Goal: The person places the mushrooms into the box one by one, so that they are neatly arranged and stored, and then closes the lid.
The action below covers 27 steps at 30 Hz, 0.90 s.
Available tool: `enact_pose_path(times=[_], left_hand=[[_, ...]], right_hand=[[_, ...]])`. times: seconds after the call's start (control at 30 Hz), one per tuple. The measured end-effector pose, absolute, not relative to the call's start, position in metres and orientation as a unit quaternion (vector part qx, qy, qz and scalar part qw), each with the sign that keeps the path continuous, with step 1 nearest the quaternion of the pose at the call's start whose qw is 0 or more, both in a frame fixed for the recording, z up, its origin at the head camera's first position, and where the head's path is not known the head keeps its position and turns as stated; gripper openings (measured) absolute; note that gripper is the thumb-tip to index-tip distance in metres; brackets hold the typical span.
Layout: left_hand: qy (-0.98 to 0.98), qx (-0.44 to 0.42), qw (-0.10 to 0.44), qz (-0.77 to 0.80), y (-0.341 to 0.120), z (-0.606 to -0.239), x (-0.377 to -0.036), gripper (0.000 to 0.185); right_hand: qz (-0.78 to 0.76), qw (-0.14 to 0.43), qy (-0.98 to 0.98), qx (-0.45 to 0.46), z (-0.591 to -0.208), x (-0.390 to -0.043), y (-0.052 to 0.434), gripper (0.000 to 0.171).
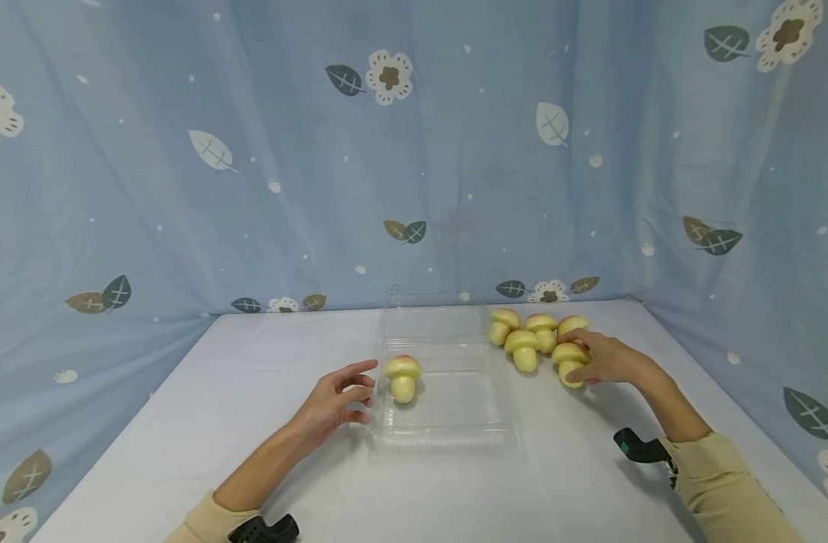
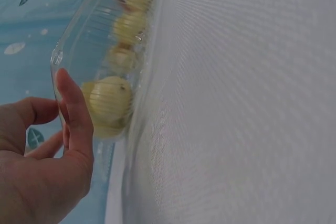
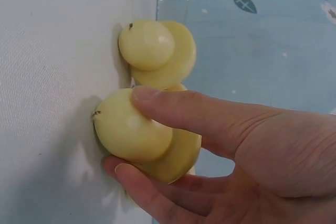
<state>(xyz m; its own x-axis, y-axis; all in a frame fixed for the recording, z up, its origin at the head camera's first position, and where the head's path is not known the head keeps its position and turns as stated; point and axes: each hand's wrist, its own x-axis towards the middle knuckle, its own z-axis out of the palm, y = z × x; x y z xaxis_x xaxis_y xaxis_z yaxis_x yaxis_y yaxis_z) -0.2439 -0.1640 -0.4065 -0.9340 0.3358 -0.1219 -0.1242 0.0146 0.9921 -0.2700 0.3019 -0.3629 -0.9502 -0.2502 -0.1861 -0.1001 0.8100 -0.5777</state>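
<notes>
- Left hand [image 1: 332, 403]: fingers relaxed, holding nothing, just beside the tray [image 1: 448, 422] edge.
- Tray mushroom [image 1: 403, 377]: upright, just beyond the left fingertips.
- Right hand [image 1: 607, 360]: thumb and fingers curled round a mushroom [image 1: 570, 362] on the desk [image 1: 251, 422].
- Four mushrooms [image 1: 524, 348]: clustered just beyond it.

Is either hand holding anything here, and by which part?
The right hand pinches a toy mushroom by its stem, thumb and fingers on opposite sides. The left hand holds nothing; it is open beside the clear tray.

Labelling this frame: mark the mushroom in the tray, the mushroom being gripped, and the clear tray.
mushroom in the tray [image 1: 403, 367], head view, on its cap.
gripped mushroom [image 3: 131, 127], right wrist view, on its stem.
clear tray [image 1: 441, 436], head view, on its near rim.
</notes>
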Motion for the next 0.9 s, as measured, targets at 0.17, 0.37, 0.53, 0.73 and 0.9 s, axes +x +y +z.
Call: enact_pose_path(times=[0.17,0.37,0.53,0.73,0.9], left_hand=[[0.693,0.077,0.164,0.697,-0.1642,-0.4073,-0.2433,0.054],[0.692,0.077,0.165,0.699,-0.1639,-0.4072,-0.2434,0.054],[0.692,0.075,0.167,0.699,-0.1642,-0.4073,-0.2437,0.052],[0.694,0.074,0.166,0.696,-0.1638,-0.4070,-0.2443,0.051],[0.694,0.076,0.166,0.697,-0.1638,-0.4050,-0.2442,0.053]], right_hand=[[-0.293,0.128,0.943,-0.088,-0.3639,-0.2710,0.3019,0.072],[-0.285,0.123,0.946,-0.088,-0.3631,-0.2710,0.3015,0.073],[-0.277,0.121,0.949,-0.091,-0.3628,-0.2704,0.3010,0.075],[-0.268,0.116,0.952,-0.087,-0.3629,-0.2691,0.3014,0.077],[-0.263,0.105,0.955,-0.086,-0.3604,-0.2689,0.3020,0.078]])
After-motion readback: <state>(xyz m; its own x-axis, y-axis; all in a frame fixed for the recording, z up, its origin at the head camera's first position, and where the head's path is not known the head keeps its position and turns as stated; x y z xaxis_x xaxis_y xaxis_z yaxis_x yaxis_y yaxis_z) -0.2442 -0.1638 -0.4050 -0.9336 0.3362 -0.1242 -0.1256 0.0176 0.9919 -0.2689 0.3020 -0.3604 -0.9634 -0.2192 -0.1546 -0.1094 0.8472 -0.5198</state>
